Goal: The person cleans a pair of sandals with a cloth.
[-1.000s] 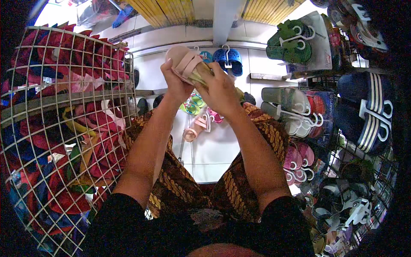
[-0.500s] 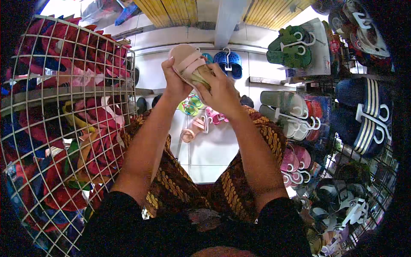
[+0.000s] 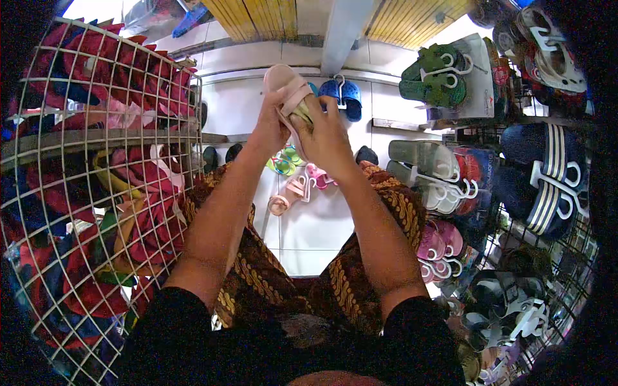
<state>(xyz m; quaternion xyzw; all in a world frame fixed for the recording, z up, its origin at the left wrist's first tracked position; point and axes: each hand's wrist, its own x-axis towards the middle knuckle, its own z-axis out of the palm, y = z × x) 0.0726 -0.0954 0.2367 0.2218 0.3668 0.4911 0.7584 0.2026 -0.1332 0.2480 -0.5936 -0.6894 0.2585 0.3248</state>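
Observation:
A pale pink sandal (image 3: 280, 78) with crossing straps is held up in front of me, toe pointing away. My left hand (image 3: 271, 127) grips it along the left side, thumb near the straps. My right hand (image 3: 329, 140) is closed around its right and heel side, fingers by the straps. Between the fingers and the straps shows a yellowish-green and brown material (image 3: 300, 121), whose kind I cannot make out. On the floor below lie a matching pink sandal (image 3: 279, 204) by a white hanger, green flip-flops (image 3: 284, 161) and bright pink footwear (image 3: 316, 174).
A wire rack (image 3: 96, 134) with red and dark goods stands at the left. Along the right hang green sandals (image 3: 441, 76), grey sandals (image 3: 421, 153) and navy striped slides (image 3: 528, 145). Blue clogs (image 3: 349, 96) on a hanger lie ahead, near a grey post (image 3: 346, 35).
The sandal has turned more upright and shifted slightly right. My left thumb has moved from the sandal's edge toward the straps, and my right fingers have moved a little.

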